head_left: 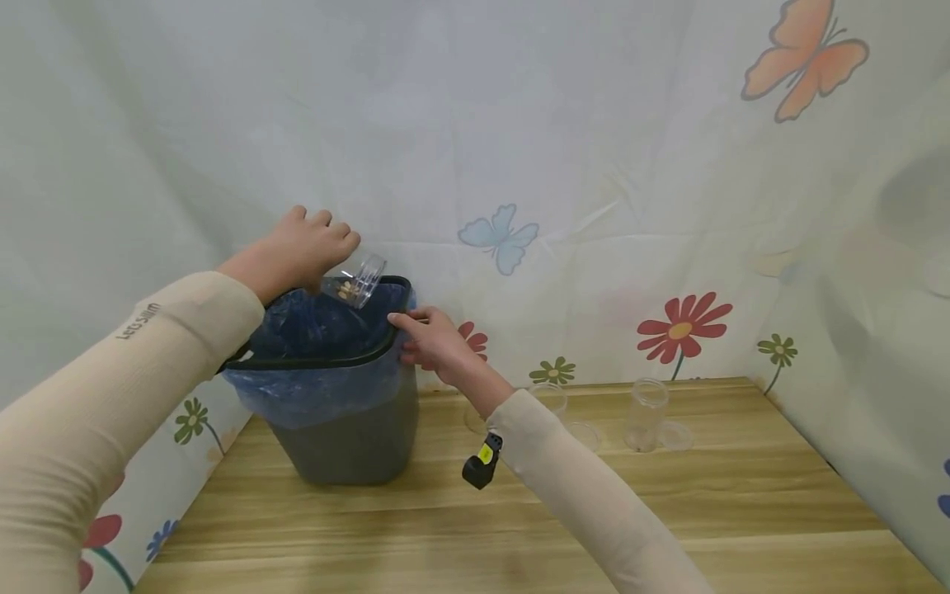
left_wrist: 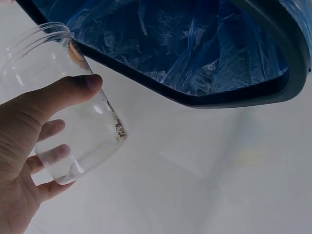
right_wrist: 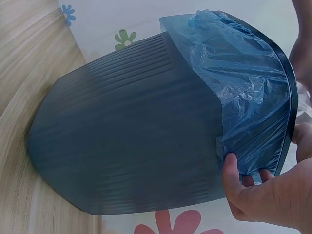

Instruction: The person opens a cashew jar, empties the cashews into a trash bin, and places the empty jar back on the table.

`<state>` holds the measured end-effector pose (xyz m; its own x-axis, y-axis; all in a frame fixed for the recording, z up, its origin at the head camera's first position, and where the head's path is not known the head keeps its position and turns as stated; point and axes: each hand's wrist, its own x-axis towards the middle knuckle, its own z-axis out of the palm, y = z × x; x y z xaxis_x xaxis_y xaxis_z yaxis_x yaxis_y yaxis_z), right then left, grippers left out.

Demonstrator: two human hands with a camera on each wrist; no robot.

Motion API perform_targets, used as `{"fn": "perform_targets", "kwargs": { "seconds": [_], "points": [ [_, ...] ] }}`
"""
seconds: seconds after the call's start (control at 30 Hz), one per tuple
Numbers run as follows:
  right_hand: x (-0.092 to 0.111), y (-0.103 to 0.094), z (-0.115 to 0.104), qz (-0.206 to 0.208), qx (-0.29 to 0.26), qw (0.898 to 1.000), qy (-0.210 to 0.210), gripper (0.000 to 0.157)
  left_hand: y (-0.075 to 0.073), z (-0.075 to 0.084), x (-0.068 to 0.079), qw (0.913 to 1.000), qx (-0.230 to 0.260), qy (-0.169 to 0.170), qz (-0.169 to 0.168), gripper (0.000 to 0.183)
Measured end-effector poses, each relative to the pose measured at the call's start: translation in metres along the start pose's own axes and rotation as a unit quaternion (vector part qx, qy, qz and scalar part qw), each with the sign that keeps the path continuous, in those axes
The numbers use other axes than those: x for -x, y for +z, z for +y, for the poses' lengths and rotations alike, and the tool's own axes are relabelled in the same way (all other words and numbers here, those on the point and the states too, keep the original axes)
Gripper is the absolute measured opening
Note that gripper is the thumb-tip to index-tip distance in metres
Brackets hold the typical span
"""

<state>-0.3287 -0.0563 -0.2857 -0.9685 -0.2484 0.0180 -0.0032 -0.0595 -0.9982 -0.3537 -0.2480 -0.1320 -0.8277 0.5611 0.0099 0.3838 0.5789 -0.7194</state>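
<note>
My left hand grips a clear plastic jar, tilted above the mouth of a grey trash can. Small tan pieces lie inside the jar in the head view; in the left wrist view, crumbs cling along its lower wall and a tan piece sits near its mouth. A blue plastic bag lines the can and folds over its black rim. On the can's right side, my right hand pinches the bagged rim, thumb on top and fingers against the outside.
Toward the back right of the wooden table stand clear jars, with a clear round lid beside one. My right forearm partly covers others. A printed cloth wall rises behind the can.
</note>
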Motion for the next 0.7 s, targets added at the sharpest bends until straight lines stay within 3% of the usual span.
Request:
{"fn": "perform_targets", "kwargs": {
  "seconds": [0.43,0.7],
  "points": [
    [0.0001,0.0014,0.0012,0.005,0.012,1.0,0.004,0.06,-0.001,-0.0045,0.005,1.0,-0.007,-0.001,0.004,0.088],
    [0.0019,0.0021,0.0009,0.005,0.01,1.0,0.004,0.059,0.0021,-0.0016,0.0096,0.9978,-0.052,0.012,0.04,0.068]
  ]
}}
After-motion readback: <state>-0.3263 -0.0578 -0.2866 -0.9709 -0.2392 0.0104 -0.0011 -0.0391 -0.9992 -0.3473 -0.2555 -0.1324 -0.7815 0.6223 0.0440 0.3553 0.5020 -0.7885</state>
